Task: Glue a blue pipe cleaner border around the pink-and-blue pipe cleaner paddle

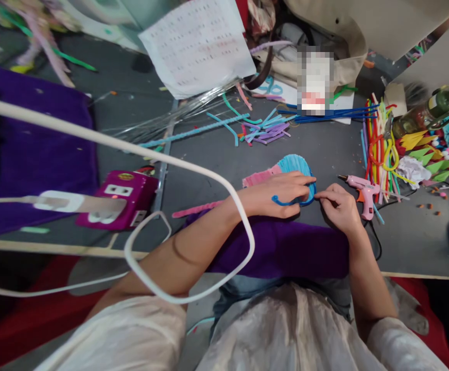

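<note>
A flat craft piece of pipe cleaners, with a light-blue rounded end (294,164) and a pink strip (257,178), lies near the table's front. A dark-blue pipe cleaner (280,202) runs round the blue end, its loose tip curling up over my left hand. My left hand (286,193) lies across the piece, fingers bent over it and gripping its edge. Close by on the right, my right hand (340,206) pinches the dark-blue pipe cleaner at the rim, thumb and forefinger together. Part of the piece is hidden beneath my left hand.
A pink hot glue gun (365,193) lies right of my hands. Cut pipe cleaners (266,131) are scattered behind, with a colourful bundle (381,149) and a glass bottle (427,111) at right. A white cable (247,221) loops over my left arm from a purple power socket (120,198).
</note>
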`<action>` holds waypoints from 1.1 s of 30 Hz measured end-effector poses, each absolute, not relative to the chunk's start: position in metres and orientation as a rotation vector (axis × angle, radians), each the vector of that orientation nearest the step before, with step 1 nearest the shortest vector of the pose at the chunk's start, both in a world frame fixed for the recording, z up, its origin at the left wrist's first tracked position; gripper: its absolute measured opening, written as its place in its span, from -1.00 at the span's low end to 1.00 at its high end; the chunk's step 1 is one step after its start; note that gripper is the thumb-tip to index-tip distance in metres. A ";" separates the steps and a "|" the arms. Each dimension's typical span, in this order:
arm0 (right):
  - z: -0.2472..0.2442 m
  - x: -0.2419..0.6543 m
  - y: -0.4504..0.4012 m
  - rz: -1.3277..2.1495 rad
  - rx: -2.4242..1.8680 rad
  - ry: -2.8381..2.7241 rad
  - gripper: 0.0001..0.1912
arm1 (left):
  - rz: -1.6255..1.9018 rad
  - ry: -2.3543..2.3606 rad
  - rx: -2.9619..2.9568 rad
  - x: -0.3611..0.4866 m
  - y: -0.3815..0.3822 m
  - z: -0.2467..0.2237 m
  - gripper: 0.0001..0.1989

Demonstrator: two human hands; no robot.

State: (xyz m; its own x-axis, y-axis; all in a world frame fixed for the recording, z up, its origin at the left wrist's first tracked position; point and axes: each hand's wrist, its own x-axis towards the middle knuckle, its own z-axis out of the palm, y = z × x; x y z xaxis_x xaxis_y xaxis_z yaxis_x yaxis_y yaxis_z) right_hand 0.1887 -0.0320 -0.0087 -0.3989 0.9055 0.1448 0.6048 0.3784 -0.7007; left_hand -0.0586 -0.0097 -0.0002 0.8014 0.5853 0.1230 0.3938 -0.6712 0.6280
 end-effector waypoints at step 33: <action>-0.004 0.181 -0.034 0.766 -1.058 -2.234 -0.82 | 0.306 0.745 2.478 -0.059 -0.009 0.005 -0.69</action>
State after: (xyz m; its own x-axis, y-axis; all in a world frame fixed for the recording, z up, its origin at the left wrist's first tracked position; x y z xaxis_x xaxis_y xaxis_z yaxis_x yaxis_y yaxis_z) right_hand 0.1815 -0.0341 -0.0042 -0.5415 0.8086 0.2299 0.4976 0.5287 -0.6877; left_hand -0.0591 -0.0090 0.0053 0.8223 0.5657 0.0619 0.4456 -0.7077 0.5483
